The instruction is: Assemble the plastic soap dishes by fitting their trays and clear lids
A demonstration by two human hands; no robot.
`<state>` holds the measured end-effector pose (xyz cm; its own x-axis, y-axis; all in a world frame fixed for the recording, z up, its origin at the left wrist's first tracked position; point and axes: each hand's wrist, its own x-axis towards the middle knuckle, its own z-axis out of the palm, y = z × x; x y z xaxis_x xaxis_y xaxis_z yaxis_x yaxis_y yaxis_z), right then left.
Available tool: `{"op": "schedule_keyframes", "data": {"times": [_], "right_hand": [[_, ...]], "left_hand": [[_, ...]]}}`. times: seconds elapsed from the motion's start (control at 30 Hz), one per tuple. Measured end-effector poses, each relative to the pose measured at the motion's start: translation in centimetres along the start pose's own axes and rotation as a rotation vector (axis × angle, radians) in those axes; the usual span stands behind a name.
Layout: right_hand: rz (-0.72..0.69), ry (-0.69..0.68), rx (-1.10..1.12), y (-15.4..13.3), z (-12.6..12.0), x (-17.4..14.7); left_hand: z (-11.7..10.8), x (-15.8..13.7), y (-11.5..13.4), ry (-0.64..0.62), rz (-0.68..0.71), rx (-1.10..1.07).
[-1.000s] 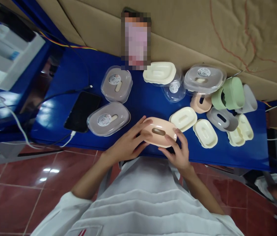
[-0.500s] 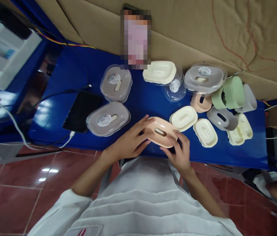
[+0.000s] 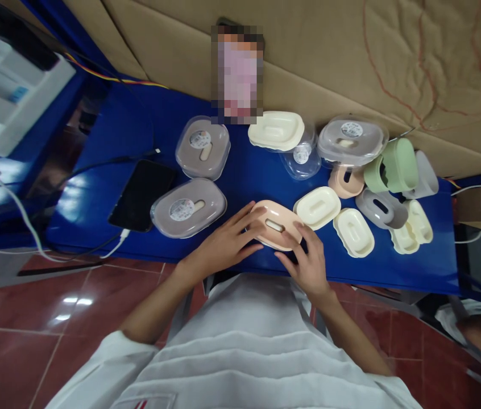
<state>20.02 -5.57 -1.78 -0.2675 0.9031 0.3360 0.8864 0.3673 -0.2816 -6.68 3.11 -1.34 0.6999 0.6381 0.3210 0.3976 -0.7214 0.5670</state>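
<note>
A peach oval plastic dish [image 3: 262,213] with a slot in its middle lies at the near table edge. A pale cream part shows through the slot. My left hand [image 3: 228,241] holds the dish's left end, fingers over the rim and thumb at the near side. At the right end, my right hand [image 3: 310,262] grips it with fingertips inside the dish and thumb low at the front. Just right of the dish are a cream tray [image 3: 318,208] and another cream insert [image 3: 353,233]. What lies under the dish is mostly hidden.
Two grey boxes with clear lids [image 3: 189,208] sit left, beside a black phone [image 3: 141,195] with cables. Behind are a cream tray [image 3: 275,130] and a lidded box [image 3: 352,142]. Green cups [image 3: 400,165] and grey parts [image 3: 381,208] stand right, before a brown-paper-covered wall [image 3: 317,51].
The peach dish and both hands have shifted very slightly left. My right thumb and fingers have loosened a little along the dish's near side. The camera view has tilted slightly.
</note>
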Motion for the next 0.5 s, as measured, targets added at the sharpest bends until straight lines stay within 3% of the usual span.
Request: {"op": "schedule_keyframes", "data": {"times": [0.17,0.3,0.43,0.5], "right_hand": [[-0.034,-0.024,-0.031,-0.5,0.0,0.0],[-0.164,-0.083,-0.058,1.0,-1.5,1.8],[-0.175,0.071,-0.192,5.2,-3.4,9.4],[-0.144,0.045,-0.287,7.4,-3.7,14.7]], "left_hand": [[0.5,-1.1,0.1,0.033,-0.03,0.099],[0.8,-2.1,0.9,0.07,-0.096,0.123],[0.9,-2.3,1.5,0.085,-0.142,0.107],[1.0,-2.2,1.6,0.11,-0.152,0.096]]}}
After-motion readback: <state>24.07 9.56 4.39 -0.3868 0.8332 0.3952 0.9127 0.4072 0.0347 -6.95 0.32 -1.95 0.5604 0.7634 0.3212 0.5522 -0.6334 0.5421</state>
